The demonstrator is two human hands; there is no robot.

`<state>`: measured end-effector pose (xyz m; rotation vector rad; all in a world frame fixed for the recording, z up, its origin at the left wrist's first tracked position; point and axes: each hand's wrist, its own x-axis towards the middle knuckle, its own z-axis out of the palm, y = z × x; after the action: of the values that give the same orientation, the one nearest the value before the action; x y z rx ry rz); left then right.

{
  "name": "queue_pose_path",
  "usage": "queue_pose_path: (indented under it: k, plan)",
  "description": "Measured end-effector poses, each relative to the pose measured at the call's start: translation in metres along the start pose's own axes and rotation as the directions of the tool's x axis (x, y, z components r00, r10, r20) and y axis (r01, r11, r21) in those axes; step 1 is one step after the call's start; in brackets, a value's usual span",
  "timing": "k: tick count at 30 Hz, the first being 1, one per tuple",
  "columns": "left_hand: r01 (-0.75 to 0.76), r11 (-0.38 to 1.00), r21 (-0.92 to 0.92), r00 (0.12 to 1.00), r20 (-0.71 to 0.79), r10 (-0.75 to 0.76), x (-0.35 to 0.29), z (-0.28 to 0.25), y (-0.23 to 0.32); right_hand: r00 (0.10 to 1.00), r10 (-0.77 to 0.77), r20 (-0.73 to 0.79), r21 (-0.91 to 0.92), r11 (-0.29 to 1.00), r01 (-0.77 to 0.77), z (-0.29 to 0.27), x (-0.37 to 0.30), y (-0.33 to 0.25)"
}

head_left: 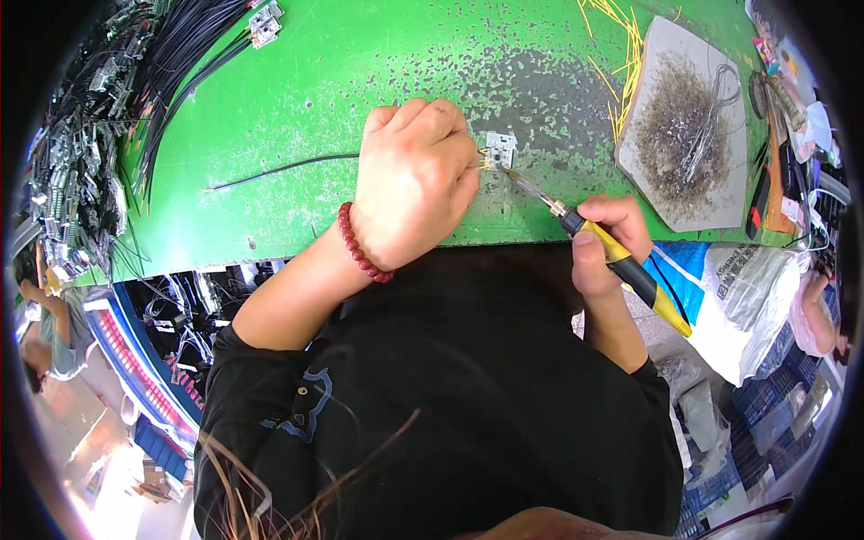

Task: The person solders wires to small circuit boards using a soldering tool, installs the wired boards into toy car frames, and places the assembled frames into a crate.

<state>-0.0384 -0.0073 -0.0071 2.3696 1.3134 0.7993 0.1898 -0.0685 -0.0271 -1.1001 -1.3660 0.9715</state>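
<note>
A small white circuit board lies on the worn green tabletop. My left hand, with a red bead bracelet at the wrist, is closed just left of the board. It grips a black cable whose stripped end trails out to the left; thin coloured wires run from under my fingers to the board's edge. My right hand holds a yellow and black soldering iron. The iron's tip touches or almost touches the board near those wires. My left fingertips are hidden behind the back of the hand.
To the right lies a pale slab covered in brown residue and solder wire. Yellow wires are scattered beside it. Black cables and a heap of boards fill the left side. Other people sit at both edges.
</note>
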Motion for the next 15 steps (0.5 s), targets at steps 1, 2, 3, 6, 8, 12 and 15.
queue_pose_path:
  k: [1, 2, 3, 6, 8, 12, 15]
  plan:
    - [0.001, 1.0, 0.002, 1.0, -0.001, -0.001, -0.0002, -0.0004, 0.0001, 1.0, -0.019, 0.015, -0.016, 1.0, 0.019, -0.0004, 0.0007, 0.0008]
    - [0.003, 1.0, -0.002, 1.0, 0.001, -0.003, -0.0004, -0.0008, 0.0002, 0.999, -0.037, 0.031, -0.031, 0.999, 0.038, -0.0005, 0.0012, 0.0014]
    - [0.005, 1.0, -0.006, 1.0, 0.002, -0.005, -0.0007, -0.0011, 0.0004, 0.999, -0.038, 0.032, -0.029, 0.999, 0.039, 0.0, 0.0016, 0.0015]
    - [0.008, 1.0, 0.002, 1.0, 0.008, -0.008, -0.0004, -0.0011, 0.0009, 0.997, -0.06, 0.038, -0.032, 0.998, 0.061, 0.001, 0.0032, -0.0001]
    - [0.008, 1.0, 0.001, 1.0, 0.01, -0.008, 0.0001, -0.001, 0.0006, 0.996, -0.061, 0.061, -0.041, 0.997, 0.064, 0.0012, 0.0043, -0.0004]
    - [0.003, 1.0, 0.0, 1.0, -0.002, -0.003, 0.0017, -0.0016, -0.0005, 0.996, -0.05, 0.074, -0.047, 0.997, 0.053, -0.0001, 0.0013, 0.0032]
    - [-0.007, 1.0, -0.013, 1.0, -0.017, 0.007, 0.0035, -0.0005, -0.0024, 0.999, -0.047, 0.015, 0.091, 0.995, 0.046, -0.0006, -0.0033, 0.0066]
